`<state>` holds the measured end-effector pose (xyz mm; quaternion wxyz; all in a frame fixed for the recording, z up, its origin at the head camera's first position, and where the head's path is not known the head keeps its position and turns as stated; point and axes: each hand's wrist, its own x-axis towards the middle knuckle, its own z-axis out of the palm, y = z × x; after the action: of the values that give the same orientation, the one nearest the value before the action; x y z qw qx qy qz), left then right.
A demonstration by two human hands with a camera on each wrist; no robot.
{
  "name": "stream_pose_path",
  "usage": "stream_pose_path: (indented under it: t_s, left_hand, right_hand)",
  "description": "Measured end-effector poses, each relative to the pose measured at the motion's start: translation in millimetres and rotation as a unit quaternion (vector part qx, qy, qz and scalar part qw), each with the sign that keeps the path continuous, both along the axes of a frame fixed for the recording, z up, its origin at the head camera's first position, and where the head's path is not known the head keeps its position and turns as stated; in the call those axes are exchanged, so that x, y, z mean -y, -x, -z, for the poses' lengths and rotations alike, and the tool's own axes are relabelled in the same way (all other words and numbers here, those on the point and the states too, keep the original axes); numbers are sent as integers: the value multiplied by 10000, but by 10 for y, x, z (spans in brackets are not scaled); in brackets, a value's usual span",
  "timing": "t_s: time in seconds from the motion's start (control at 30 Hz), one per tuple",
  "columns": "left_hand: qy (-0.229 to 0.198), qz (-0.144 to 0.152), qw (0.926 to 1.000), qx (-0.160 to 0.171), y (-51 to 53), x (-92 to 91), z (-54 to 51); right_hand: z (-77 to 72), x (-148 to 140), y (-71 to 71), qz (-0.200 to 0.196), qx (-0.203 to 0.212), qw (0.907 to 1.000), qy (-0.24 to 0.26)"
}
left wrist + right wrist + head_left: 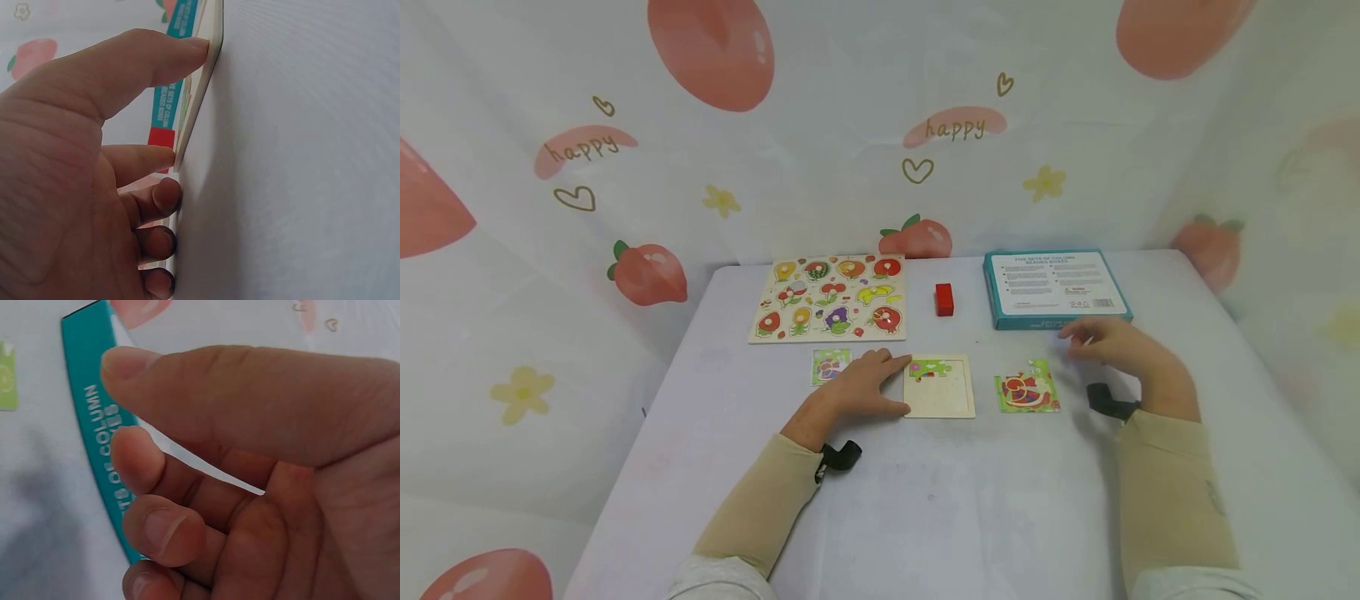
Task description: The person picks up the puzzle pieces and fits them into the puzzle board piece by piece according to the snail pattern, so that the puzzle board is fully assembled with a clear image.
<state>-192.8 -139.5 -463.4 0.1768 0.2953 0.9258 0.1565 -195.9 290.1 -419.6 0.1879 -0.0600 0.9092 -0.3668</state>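
Two spread digits of the left hand (867, 385) touch the left corners of the square wooden tray (943, 398); only the left wrist view shows its thin side. Flat printed pieces (1027, 392) lie rightward. Loosely curled, the empty right hand (1111, 346), thumb and fingertips apart, hovers beside the cardboard box (1060, 287).

Before you, white sheeting (835, 183) printed with peaches (651, 273), hearts (918, 171) and yellow flowers (1045, 182) backs and flanks a white-covered table (940, 517); the blurred right panel (1300, 375) seems likewise patterned.
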Motion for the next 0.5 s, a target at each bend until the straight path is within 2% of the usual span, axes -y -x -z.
stream_pose_path:
  t_s: [0.2, 0.5]
  left_hand:
    - [-2, 9, 10000, -7, -14, -10, -13]
    - [-5, -13, 10000, -10, -19, -11, -26]
  right_hand:
    - [119, 28, 52, -120, 345, 9993, 4]
    - [181, 128, 78, -180, 656, 9976, -93]
